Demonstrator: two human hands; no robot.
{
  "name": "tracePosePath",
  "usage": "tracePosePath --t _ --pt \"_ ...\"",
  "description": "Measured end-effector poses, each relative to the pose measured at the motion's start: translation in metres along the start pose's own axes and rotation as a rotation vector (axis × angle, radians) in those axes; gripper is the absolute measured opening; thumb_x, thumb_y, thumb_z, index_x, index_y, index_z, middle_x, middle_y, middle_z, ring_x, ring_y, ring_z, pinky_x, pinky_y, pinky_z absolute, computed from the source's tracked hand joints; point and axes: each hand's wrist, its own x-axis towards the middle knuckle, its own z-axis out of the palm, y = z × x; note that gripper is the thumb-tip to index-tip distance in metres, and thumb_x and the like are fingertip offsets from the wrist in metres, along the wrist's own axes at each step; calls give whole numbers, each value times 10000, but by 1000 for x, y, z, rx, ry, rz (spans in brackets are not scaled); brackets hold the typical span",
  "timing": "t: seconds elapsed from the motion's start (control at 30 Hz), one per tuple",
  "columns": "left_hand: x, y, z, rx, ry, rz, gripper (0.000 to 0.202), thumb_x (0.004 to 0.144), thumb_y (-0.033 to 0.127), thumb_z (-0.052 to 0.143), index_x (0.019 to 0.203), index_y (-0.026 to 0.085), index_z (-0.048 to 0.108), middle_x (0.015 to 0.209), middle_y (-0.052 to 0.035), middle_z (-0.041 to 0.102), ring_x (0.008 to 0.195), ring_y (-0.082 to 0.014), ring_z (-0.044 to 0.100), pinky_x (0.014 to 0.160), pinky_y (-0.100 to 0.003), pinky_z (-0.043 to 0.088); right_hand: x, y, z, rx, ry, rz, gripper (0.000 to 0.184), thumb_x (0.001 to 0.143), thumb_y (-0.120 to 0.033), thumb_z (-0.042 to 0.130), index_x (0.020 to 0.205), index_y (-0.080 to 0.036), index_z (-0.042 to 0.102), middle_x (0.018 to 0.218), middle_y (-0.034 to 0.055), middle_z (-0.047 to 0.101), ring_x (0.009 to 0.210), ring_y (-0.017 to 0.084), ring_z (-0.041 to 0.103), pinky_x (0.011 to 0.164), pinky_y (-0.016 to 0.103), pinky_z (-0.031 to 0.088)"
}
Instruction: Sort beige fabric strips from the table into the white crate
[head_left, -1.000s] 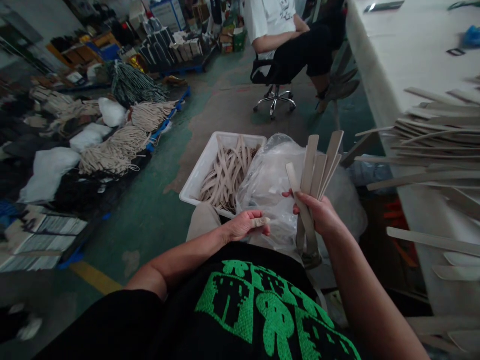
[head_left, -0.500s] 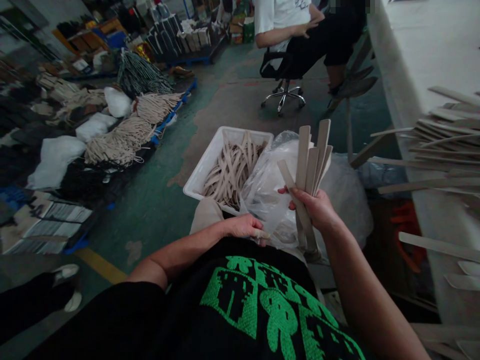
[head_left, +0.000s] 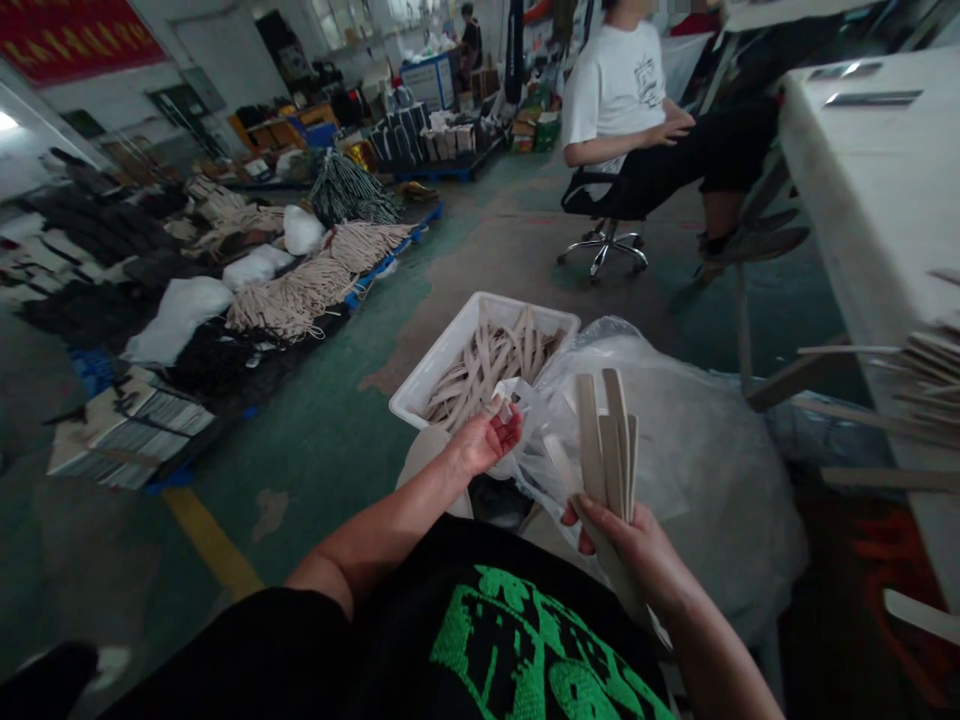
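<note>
My right hand [head_left: 634, 545] is closed around a fan of several flat beige strips [head_left: 606, 440] that stand upright above my lap. My left hand [head_left: 486, 440] is raised palm up at the near edge of the white bin [head_left: 431, 372], fingers curled on the rim of the clear plastic bag [head_left: 675, 430]; a small pale piece shows at the fingertips. The bin holds many more beige strips [head_left: 491, 365]. The bag bulges to the right of the bin, behind the held strips.
A white table [head_left: 885, 230] at the right carries stacked strips [head_left: 900, 385] sticking out over its edge. A person in a white shirt [head_left: 622, 95] sits on a wheeled office chair [head_left: 604, 240] ahead. Piles of cord bundles, bags and boxes [head_left: 300, 290] cover the floor at left.
The camera has tilted up. My left hand has lifted from my lap to the bag's rim by the bin. My right hand with the strips has dropped lower.
</note>
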Motion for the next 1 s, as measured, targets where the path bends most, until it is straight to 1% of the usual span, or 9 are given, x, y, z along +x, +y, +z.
tracePosePath --t 0.1,0.2,0.37,0.53,0.67,0.8,0.9,1.0 --pt "-4 -8 7 31 -41 -23 174 855 274 751 857 120 668 788 -39 719 669 -126 682 640 -236 547 1 -1 11 -29 -7 23 554 703 -697 621 698 -148 695 507 39 592 482 150 523 513 266 389" --pt "-10 -17 10 83 -84 -11 203 800 273 804 847 131 668 803 -36 728 665 -134 685 596 -230 530 8 -3 15 -64 31 15 523 686 -674 608 671 -156 682 522 43 598 488 166 559 522 278 407" --pt "-15 -24 11 118 -103 24 224 749 263 844 811 138 669 766 -29 729 647 -140 681 594 -239 524 18 6 19 -139 58 -2 484 703 -644 562 665 -175 673 527 49 615 504 188 600 532 287 440" --pt "-14 -29 8 143 -131 71 259 700 272 876 800 137 680 764 -31 732 646 -140 679 591 -232 510 19 13 23 -166 99 15 467 713 -615 539 674 -170 674 546 60 628 517 196 623 522 286 453" --pt "-12 -36 4 124 -143 85 309 639 275 911 790 138 679 749 -29 729 629 -147 672 579 -244 506 17 9 25 -166 142 7 464 693 -613 533 647 -170 663 507 54 603 490 189 609 511 284 450" --pt "-12 -39 4 124 -133 129 321 614 261 922 791 132 687 762 -43 737 656 -151 679 618 -249 515 16 4 27 -135 176 17 435 673 -594 545 641 -173 652 520 57 610 485 189 610 500 285 459" --pt "-14 -49 1 149 -144 142 379 566 285 948 806 131 699 785 -51 745 677 -151 680 644 -251 522 20 0 26 -128 171 12 422 688 -578 557 660 -169 658 504 52 604 487 191 613 493 278 461" --pt "-17 -64 -4 180 -181 121 455 500 353 972 791 130 703 751 -41 732 643 -139 659 626 -244 515 25 -4 23 -104 125 -21 422 708 -571 585 683 -159 671 511 59 622 488 190 615 489 273 464"
